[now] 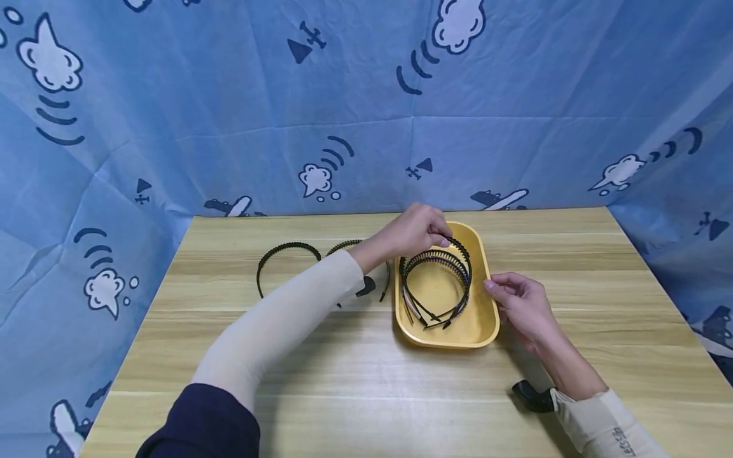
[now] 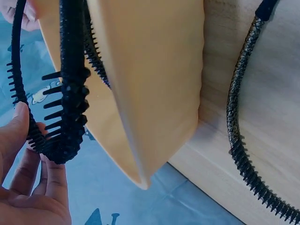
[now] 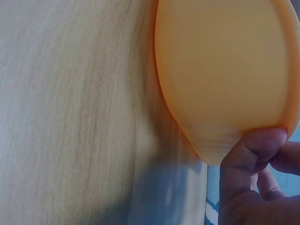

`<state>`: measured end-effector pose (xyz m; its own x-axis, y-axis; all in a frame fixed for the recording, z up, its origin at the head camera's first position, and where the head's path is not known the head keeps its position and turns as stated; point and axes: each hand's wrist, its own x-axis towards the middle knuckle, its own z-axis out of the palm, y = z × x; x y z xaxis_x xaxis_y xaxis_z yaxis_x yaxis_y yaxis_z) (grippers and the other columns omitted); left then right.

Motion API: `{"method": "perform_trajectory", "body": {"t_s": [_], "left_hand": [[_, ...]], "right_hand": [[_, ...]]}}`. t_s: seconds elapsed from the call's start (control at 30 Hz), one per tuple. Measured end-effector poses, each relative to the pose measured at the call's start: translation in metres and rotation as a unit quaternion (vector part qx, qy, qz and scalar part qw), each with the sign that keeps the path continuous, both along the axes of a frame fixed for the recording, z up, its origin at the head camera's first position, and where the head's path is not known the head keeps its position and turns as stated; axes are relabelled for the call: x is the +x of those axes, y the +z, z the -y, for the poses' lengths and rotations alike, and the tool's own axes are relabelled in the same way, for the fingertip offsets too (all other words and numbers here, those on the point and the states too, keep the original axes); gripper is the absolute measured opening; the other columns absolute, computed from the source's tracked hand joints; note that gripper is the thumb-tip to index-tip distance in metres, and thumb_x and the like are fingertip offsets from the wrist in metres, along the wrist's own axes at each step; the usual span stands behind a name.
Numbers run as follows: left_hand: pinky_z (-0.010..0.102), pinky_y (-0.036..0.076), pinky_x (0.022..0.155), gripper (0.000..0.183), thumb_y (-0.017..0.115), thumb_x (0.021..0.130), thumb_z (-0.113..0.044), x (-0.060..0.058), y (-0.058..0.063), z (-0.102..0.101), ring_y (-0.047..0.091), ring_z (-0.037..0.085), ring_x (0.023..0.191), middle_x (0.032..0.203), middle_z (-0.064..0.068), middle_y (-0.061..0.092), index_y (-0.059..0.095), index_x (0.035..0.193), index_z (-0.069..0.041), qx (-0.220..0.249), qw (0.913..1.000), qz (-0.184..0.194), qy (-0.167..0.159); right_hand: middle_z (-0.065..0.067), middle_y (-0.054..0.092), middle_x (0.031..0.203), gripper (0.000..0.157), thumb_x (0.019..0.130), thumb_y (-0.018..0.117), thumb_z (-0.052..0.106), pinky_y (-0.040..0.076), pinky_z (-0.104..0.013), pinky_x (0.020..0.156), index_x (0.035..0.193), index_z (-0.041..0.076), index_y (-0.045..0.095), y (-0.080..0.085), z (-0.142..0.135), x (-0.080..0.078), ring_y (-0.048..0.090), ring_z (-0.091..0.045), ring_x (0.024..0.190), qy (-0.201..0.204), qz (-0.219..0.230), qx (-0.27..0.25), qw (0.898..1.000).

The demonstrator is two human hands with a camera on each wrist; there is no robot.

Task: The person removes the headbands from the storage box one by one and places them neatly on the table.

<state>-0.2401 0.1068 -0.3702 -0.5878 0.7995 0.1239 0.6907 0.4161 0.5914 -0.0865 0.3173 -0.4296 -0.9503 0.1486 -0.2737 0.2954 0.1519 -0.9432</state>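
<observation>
Over the far end of a yellow plastic tub [image 1: 489,321], my left hand [image 1: 417,229] pinches a black toothed headband [image 2: 72,108] by its curved top. The left wrist view shows thumb and fingertips on the band, its comb teeth pointing inward. Other headbands [image 1: 438,256] lie in the tub below, overlapping each other. At the tub's right side, my right hand [image 1: 523,305] grips the rim, thumb [image 3: 267,140] against the outer wall and the other fingers curled.
Left of the tub, a dark headband [image 1: 289,245] lies on the wooden table [image 1: 355,407], with another headband [image 1: 343,244] partly hidden behind my left forearm. A blue printed cloth [image 1: 366,95] hangs along the back and sides of the table.
</observation>
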Motion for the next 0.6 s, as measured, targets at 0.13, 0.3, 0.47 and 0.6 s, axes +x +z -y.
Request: {"method": "perform_trajectory", "body": {"t_s": [0.13, 0.3, 0.47, 0.6], "left_hand": [[0.014, 0.05, 0.073, 0.016, 0.073, 0.09, -0.016, -0.001, 0.003, 0.002, 0.064, 0.008, 0.086, 0.098, 0.001, 0.074, 0.079, 0.102, -0.009, 0.008, 0.9999, 0.011, 0.001], [0.016, 0.045, 0.067, 0.015, 0.074, 0.089, -0.015, -0.001, 0.005, 0.005, 0.06, 0.007, 0.079, 0.094, -0.001, 0.073, 0.079, 0.101, -0.009, 0.013, 0.9998, 0.014, -0.002], [0.017, 0.043, 0.067, 0.017, 0.073, 0.089, -0.016, -0.001, 0.011, 0.01, 0.058, 0.008, 0.079, 0.096, -0.001, 0.073, 0.078, 0.104, -0.01, -0.002, 0.9998, 0.022, -0.001], [0.018, 0.043, 0.067, 0.019, 0.073, 0.089, -0.016, -0.002, 0.013, 0.015, 0.056, 0.01, 0.078, 0.098, 0.001, 0.073, 0.077, 0.107, -0.009, -0.012, 0.9996, 0.026, -0.002]], "right_hand": [[0.01, 0.068, 0.083, 0.026, 0.098, 0.063, 0.021, 0.053, -0.024, 0.051, 0.113, 0.0, 0.058, 0.0, 0.001, 0.0, 0.065, -0.006, 0.07, -0.002, 0.0, -0.002, 1.0], [0.009, 0.069, 0.084, 0.027, 0.098, 0.063, 0.022, 0.059, -0.028, 0.059, 0.113, 0.0, 0.057, 0.0, 0.001, 0.001, 0.068, -0.008, 0.074, 0.0, -0.001, -0.011, 1.0], [0.009, 0.068, 0.084, 0.025, 0.097, 0.063, 0.021, 0.061, -0.03, 0.063, 0.111, 0.001, 0.058, 0.0, 0.001, 0.001, 0.069, -0.009, 0.075, 0.001, -0.006, -0.017, 1.0], [0.008, 0.068, 0.083, 0.025, 0.097, 0.064, 0.021, 0.061, -0.03, 0.062, 0.11, 0.001, 0.058, 0.0, 0.001, 0.001, 0.068, -0.009, 0.074, -0.002, -0.006, -0.018, 1.0]]}}
